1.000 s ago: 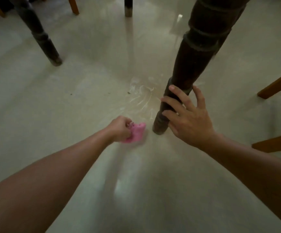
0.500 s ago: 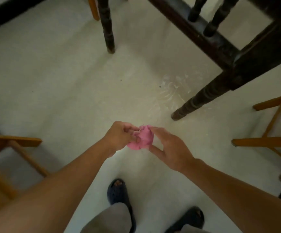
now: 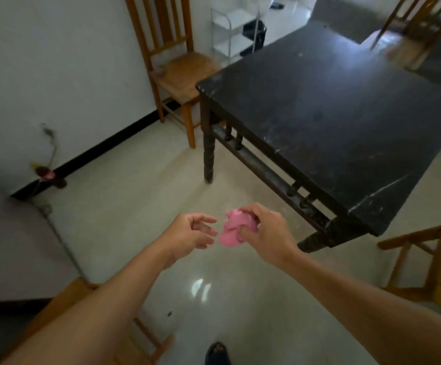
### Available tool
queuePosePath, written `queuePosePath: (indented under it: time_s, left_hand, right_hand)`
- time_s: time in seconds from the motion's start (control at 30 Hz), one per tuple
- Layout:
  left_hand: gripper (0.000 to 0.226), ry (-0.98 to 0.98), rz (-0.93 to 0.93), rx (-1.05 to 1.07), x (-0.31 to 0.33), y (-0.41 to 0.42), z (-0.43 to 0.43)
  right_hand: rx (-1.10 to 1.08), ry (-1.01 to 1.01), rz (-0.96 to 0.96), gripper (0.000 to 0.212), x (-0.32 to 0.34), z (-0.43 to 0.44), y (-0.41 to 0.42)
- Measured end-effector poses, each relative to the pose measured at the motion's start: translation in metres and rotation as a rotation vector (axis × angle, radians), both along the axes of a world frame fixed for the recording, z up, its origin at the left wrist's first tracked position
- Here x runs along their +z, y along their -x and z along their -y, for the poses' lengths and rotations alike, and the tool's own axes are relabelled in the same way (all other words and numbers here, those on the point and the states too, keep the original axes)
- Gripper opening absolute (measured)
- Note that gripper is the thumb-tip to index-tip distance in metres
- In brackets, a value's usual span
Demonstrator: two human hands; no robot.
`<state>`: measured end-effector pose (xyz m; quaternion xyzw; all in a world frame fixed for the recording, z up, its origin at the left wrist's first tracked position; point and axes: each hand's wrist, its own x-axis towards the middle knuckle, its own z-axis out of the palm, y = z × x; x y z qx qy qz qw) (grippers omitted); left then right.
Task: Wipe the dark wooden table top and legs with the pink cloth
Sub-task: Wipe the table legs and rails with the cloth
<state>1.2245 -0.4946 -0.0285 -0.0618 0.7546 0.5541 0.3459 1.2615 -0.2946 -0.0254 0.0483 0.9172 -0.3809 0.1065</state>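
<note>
Above the pale floor [image 3: 124, 206], beside the dark table, the right hand [image 3: 266, 234] has its grip closed around the bunched pink cloth [image 3: 231, 230].

Left hand [image 3: 191, 233] hangs just beside the cloth with fingers loosely curled and apart, grasping nothing and not quite touching the fabric. Both hands are held in the air near the table's nearest corner, lower than its surface [image 3: 340, 101], which is black, scuffed and glossy. One turned table leg [image 3: 208, 151] stands at the far-left corner; a wooden chair [image 3: 177, 67] sits against the white wall behind it.
</note>
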Motion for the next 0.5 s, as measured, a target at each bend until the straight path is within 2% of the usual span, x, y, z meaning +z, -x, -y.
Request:
queuePosePath:
  time_s: [0.1, 0.23, 0.33, 0.5]
  left_hand:
    - [0.037, 0.255, -0.2, 0.026, 0.04, 0.025, 0.018]
    - [0.035, 0.572, -0.395, 0.024, 0.087, 0.058, 0.042]
    - [0.039, 0.713, -0.47, -0.022, 0.114, 0.087, 0.053]
    - [0.044, 0.854, -0.592, -0.081, 0.141, 0.164, 0.054]
  right_hand:
    - [0.012, -0.079, -0.053, 0.039, 0.048, 0.003, 0.031]
    - [0.072, -0.213, -0.115, 0.028, 0.09, -0.002, 0.076]
    - [0.113, -0.289, -0.171, 0.027, 0.111, -0.004, 0.116]
    - [0.175, -0.286, -0.224, 0.026, 0.138, -0.008, 0.213]
